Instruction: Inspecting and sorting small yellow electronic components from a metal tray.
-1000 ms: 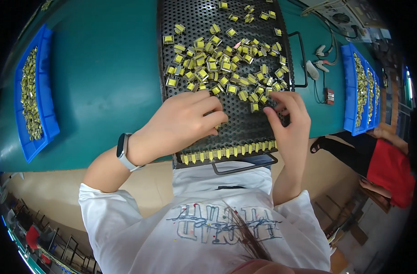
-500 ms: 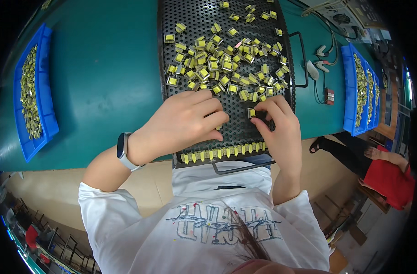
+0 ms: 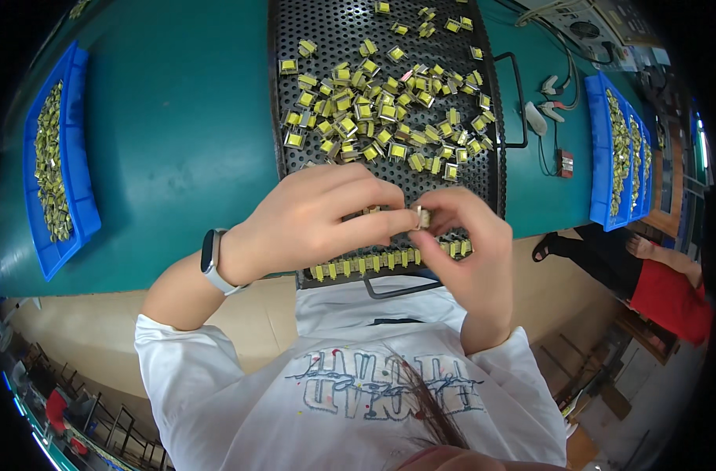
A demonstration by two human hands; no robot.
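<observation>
A small yellow-wound transformer [image 3: 425, 219] is pinched between the thumb and fingers of my right hand [image 3: 474, 239], above the near part of a black perforated metal tray [image 3: 326, 20]. From the other side, the fingertips of my left hand [image 3: 322, 210] meet the same piece; its thumb is mostly hidden. Beneath both hands, a neat row of yellow transformers [image 3: 373, 262] lines the tray's near edge. Beyond my fingers lies a loose pile of similar transformers [image 3: 385, 110]. A few other yellow pieces show partly behind my left fingers.
Blue bins of similar parts stand on the green table [image 3: 177, 102]: one bin [image 3: 77, 157] at left, more bins [image 3: 599, 149] at right. A wire handle [image 3: 519, 102] juts from the tray's right side, near cables with clips [image 3: 554, 110]. Another person's red garment [image 3: 668, 294] shows at right.
My right hand has moved left and slightly down with the transformer, turning it. My left fingers have stretched right to meet it. The tray has shifted slightly.
</observation>
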